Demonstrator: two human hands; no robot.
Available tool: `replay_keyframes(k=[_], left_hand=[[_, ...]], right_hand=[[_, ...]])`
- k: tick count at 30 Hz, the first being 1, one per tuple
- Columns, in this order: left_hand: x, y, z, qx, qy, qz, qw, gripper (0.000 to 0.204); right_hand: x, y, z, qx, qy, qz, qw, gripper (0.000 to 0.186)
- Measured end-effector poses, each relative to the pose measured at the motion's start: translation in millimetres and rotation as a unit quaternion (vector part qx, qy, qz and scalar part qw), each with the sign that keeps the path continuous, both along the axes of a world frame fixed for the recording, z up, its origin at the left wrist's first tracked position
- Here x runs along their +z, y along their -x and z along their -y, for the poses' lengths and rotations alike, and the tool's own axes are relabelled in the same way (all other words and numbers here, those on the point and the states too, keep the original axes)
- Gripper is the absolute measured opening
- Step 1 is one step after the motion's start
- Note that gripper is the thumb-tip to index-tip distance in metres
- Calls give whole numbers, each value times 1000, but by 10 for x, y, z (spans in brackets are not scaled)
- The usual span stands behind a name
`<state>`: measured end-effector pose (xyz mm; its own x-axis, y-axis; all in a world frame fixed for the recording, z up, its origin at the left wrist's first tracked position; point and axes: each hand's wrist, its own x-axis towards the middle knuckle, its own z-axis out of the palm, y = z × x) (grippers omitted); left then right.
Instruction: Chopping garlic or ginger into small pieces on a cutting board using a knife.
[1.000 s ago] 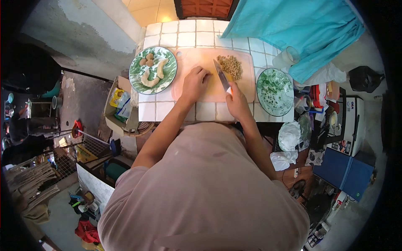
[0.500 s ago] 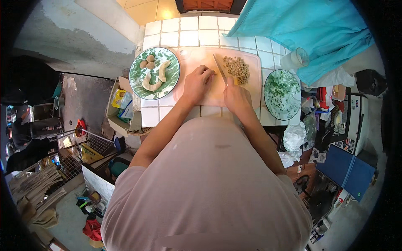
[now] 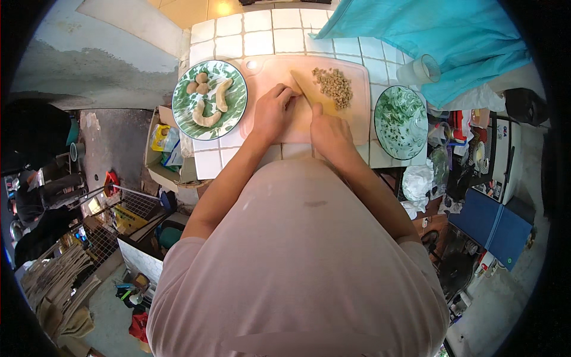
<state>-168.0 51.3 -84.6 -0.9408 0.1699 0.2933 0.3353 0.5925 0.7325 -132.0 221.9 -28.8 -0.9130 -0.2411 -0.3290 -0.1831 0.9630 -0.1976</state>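
My right hand (image 3: pixel 331 132) is wrapped round the handle of a kitchen knife (image 3: pixel 303 89). Its blade slants up and left over a pink cutting board (image 3: pixel 270 70), close to the fingertips of my left hand (image 3: pixel 275 113). The left fingers are curled down against the board, and whatever lies under them is hidden. To the right of the blade is a pile of small brownish chopped pieces (image 3: pixel 334 88). On a green-and-white plate (image 3: pixel 233 119) to the left lie several brownish balls (image 3: pixel 201 78) and curved pale pieces (image 3: pixel 222 95).
The board lies on a white tiled table (image 3: pixel 258 43). A second green-and-white plate (image 3: pixel 401 122) stands right of it, near a clear ribbed cup (image 3: pixel 420 70) and a turquoise cloth (image 3: pixel 416 35). Left of the table is a cardboard box (image 3: pixel 172 175) with packets.
The knife has shifted slightly left toward my left fingers, and more of the blade's flat side shows. The whole view has moved a little. The chopped pile looks the same.
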Motion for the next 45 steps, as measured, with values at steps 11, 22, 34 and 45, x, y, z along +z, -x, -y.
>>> replay_keyframes(k=[11, 22, 34, 45], left_hand=[[-11, -1, -3, 4, 3, 16, 1000, 8], [-25, -14, -3, 8, -56, 44, 997, 8], [-18, -3, 11, 1, -46, 24, 999, 10], [-27, -21, 23, 15, -66, 55, 996, 7]], right_hand=[[94, -61, 32, 10, 6, 3, 1000, 19], [134, -63, 0, 0, 21, -9, 1000, 20], [-73, -72, -36, 10, 38, 0, 999, 18], [165, -34, -70, -2, 34, 24, 999, 21]])
